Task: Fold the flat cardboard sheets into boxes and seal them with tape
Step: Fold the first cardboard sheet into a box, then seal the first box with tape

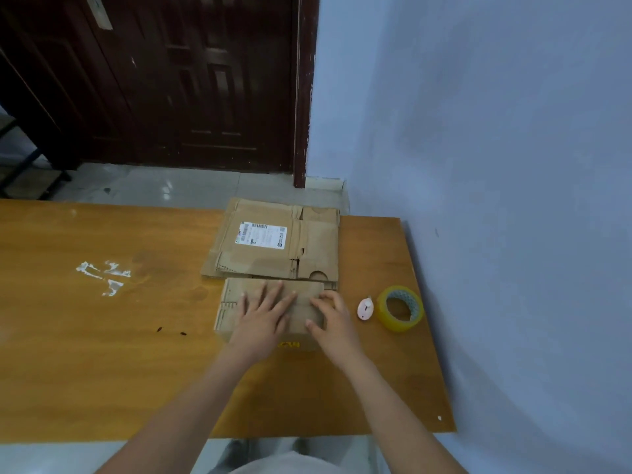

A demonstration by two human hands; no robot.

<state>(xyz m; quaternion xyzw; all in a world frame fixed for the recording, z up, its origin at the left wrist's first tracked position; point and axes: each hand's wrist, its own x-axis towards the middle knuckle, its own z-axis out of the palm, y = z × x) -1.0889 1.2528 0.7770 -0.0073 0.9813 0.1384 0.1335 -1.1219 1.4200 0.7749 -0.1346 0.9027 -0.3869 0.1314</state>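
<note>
Centrally on the wooden counter point(102, 364), a folded cardboard box point(232, 306) is seen lying close to the near edge, with both hands laid on its top. The left hand point(263, 316) is pressed flat on the box, its fingers point(273, 292) spread wide and straight, nothing being held. The right hand point(333, 319) is set on the box's right end, its fingers bent over the corner and the thumb placed against the top face. Just beyond the box, touching or nearly touching its far edge, a stack of flat cardboard sheets point(277, 244) is laid, a white shipping label point(261, 235) being shown on the uppermost one. To the right of the box, a small pink cutter point(365, 308) is seen, and just beside it a roll of clear yellowish tape point(400, 308) is propped on the counter near the pale wall point(496, 131).
</note>
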